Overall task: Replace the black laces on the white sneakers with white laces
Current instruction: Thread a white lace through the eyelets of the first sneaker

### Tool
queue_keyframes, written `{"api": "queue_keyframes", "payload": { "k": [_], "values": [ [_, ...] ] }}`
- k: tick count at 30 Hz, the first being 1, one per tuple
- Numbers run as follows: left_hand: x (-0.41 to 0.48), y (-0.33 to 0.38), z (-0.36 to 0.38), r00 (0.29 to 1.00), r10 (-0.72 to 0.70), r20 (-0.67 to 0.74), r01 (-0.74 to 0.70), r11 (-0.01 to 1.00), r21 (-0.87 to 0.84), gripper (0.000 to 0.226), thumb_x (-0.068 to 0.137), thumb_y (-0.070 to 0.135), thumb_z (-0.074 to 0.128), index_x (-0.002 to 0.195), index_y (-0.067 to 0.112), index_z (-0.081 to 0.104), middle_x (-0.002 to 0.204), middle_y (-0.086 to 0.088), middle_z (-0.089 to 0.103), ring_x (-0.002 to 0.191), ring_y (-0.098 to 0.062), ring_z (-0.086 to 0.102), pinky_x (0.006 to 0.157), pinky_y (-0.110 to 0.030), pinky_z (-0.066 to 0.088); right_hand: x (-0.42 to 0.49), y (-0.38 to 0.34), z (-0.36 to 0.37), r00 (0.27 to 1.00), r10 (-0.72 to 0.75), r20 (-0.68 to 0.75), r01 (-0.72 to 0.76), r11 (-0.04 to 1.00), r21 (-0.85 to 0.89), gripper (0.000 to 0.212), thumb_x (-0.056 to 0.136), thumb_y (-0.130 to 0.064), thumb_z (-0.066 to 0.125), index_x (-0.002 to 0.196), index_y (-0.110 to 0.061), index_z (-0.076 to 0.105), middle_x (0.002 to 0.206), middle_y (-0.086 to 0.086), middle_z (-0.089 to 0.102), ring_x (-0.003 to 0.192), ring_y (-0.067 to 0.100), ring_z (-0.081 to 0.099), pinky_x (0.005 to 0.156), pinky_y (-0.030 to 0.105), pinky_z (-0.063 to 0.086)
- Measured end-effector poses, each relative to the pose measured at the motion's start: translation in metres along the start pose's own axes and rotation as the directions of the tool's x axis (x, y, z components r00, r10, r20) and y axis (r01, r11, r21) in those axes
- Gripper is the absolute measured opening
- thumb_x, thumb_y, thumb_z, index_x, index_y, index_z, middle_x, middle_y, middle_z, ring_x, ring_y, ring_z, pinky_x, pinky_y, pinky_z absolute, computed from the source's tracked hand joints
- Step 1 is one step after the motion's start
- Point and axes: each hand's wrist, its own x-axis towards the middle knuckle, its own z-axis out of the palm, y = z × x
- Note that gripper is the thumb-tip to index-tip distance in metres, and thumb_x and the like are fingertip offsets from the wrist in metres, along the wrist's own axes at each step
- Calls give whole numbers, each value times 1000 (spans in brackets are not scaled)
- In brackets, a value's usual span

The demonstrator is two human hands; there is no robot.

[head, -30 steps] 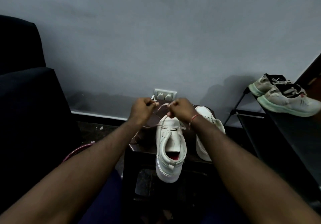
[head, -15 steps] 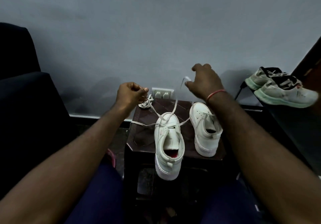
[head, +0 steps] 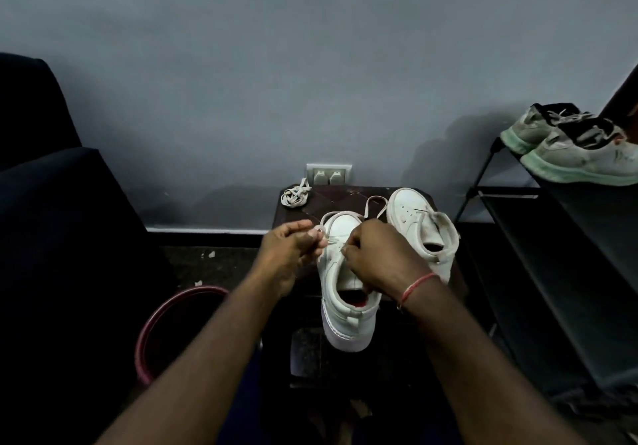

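Head view: looking down over both forearms at a dark brown patterned stool [head: 348,193] standing against a grey wall.
Near shoe: white leather high-top sneaker [head: 348,320] is lying on the stool, toe to the wall, heel hanging over the front edge.
Lace: white flat lace [head: 374,202] is running through the near sneaker's lower eyelets and looping out past its toe, onto the stool top.
Left hand: left hand [head: 291,249] is sitting just left of the sneaker's toe, thumb and fingers pinching one end of the lace.
Right hand: right hand [head: 379,260] is resting on top of the sneaker over the tongue, fingers curled in and pinching the lace at the eyelets; a red thread bracelet [head: 416,285] is circling the wrist.
Hand spacing: both hands are working close together, the sneaker's forefoot lying between them.
Second shoe: matching white sneaker [head: 412,216] is standing just right of the first, behind the right hand.
Spare: coiled white lace bundle [head: 295,196] is lying at the stool's far left corner, apart from both hands.
Surroundings: black metal shoe rack [head: 518,237] on the right is carrying a worn pair of green-soled trainers [head: 580,158]; pink-rimmed bucket [head: 165,320] is sitting lower left.
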Motion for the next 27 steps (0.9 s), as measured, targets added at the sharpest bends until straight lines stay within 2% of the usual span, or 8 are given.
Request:
{"api": "queue_keyframes", "payload": {
  "k": [2,4,8,11,16,19,23,27],
  "values": [
    [4,-11,-3,999,-49,-11,49,999,2,14,92,-3,54,104,3,60,77,-8,69,59,-12,64,54,-22,56,-1,-6,6,999,39,18,-38,999,-24,29,90,-41,57,77,-14,56,93,13,71,86,32,68,74,33,54],
    [7,-19,-3,998,-62,-5,62,997,44,12,95,0,52,100,2,62,73,-6,68,53,-8,61,50,-19,53,-3,-10,16,999,53,1,-53,997,-63,35,89,-49,58,92,-14,62,106,15,68,99,34,64,78,32,49],
    [6,-28,-2,991,-126,49,126,992,13,20,97,3,47,85,4,63,63,-2,64,52,-6,51,52,-16,40,-7,-18,29,995,78,-59,-79,996,-26,38,91,-41,55,110,-8,60,117,15,64,111,34,58,82,32,46],
    [5,-30,-3,980,-179,86,189,974,-123,19,99,4,45,87,3,60,64,-3,61,54,-6,54,55,-16,46,-12,-16,38,990,115,-83,-109,991,81,37,92,-33,54,114,-5,51,116,18,64,111,35,58,83,34,43],
    [-2,-30,6,999,21,28,-23,996,89,22,101,19,46,84,7,54,63,0,69,49,-4,58,46,-17,42,-25,-4,46,983,162,-81,-115,903,415,20,85,-20,64,103,-14,58,93,0,61,88,19,57,66,20,30],
    [-5,-29,13,993,117,26,-120,982,144,8,100,14,50,96,7,49,68,-4,70,56,-11,58,49,-19,41,-23,3,45,989,134,-64,-86,868,489,20,81,-14,66,101,-13,69,89,1,68,85,19,61,69,22,37],
    [-9,-28,16,990,131,56,-134,989,65,17,93,1,57,108,7,50,77,-10,70,60,-12,61,54,-19,49,-20,8,47,984,176,-5,-120,688,716,25,67,-17,63,89,-11,74,84,12,73,71,15,61,70,34,52],
    [-16,-29,16,980,196,34,-199,969,144,15,88,-2,62,102,1,62,91,-17,73,78,-16,68,74,-26,55,-22,14,52,977,209,47,-142,465,874,35,60,-12,57,91,-15,74,90,16,74,84,32,68,84,52,54]
  ]
}}
